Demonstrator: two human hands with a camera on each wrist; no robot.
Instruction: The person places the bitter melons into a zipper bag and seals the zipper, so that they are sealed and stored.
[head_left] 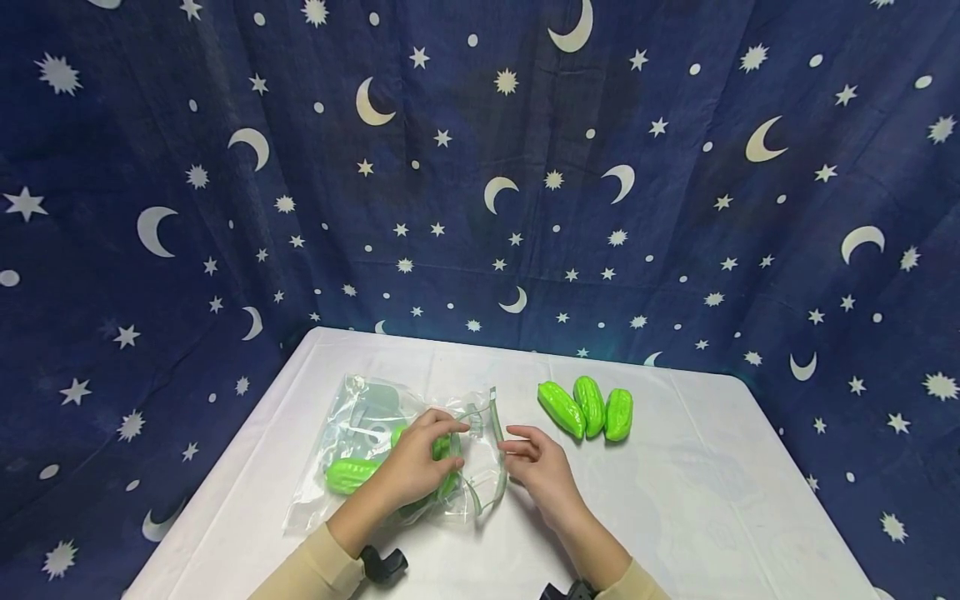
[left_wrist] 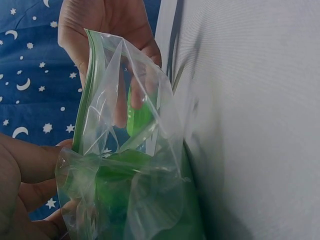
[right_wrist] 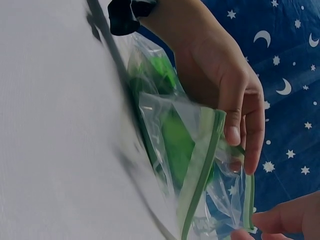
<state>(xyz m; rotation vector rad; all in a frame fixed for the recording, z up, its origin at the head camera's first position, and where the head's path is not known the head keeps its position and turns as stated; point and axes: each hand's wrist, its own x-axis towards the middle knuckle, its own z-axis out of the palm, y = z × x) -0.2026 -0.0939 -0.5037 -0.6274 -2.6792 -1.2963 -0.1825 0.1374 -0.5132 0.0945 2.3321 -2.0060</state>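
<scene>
A clear zip bag [head_left: 307,492] with a green-edged mouth lies on its side, its mouth spread apart toward the right. Several bright green, ridged vegetable-shaped pieces [head_left: 351,476] sit inside it. My left hand [head_left: 420,458] lies over the bag near the mouth; its thumb and fingers stand apart at the rim [right_wrist: 201,185]. At the opposite side of the mouth, my right hand [head_left: 543,475] touches the green strip with its fingertips. Through the film in the left wrist view, the right fingers [left_wrist: 120,107] show behind the bag. Neither palm holds a green piece.
Three more green ridged pieces [head_left: 590,407] lie side by side on the white table [head_left: 675,500], right of the bag and beyond my right hand. A dark blue curtain [head_left: 480,167] with moons and stars hangs behind and along the sides.
</scene>
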